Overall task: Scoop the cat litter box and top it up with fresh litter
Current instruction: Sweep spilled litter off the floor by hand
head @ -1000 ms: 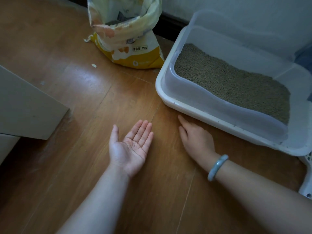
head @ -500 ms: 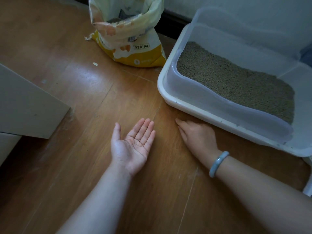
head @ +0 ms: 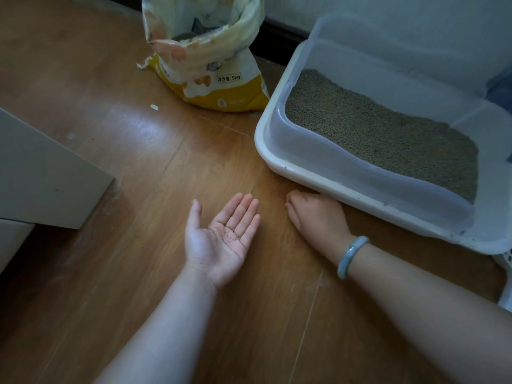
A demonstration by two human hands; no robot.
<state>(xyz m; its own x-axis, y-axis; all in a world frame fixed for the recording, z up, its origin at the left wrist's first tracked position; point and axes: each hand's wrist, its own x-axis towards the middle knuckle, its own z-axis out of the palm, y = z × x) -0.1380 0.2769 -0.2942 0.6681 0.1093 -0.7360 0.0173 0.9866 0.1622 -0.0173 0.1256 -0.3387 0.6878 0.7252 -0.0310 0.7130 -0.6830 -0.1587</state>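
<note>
litter bag (head: 210, 65) left of litter box (head: 360, 187), litter (head: 388, 128) inside

Fingertips of the right grip (head: 315, 217) curl beneath it, hidden. Beyond it the litter box (head: 360, 200) runs past the picture's edge. Specks (head: 231, 235) on the left grip (head: 221, 239) are too small to identify.

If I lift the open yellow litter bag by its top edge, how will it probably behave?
The litter bag is likely floppy: its rolled-down mouth is creased and sagging. It is probably heavy, since the label reads 5kg, though its fill level is hidden. Being open, it may spill if tipped.
</note>
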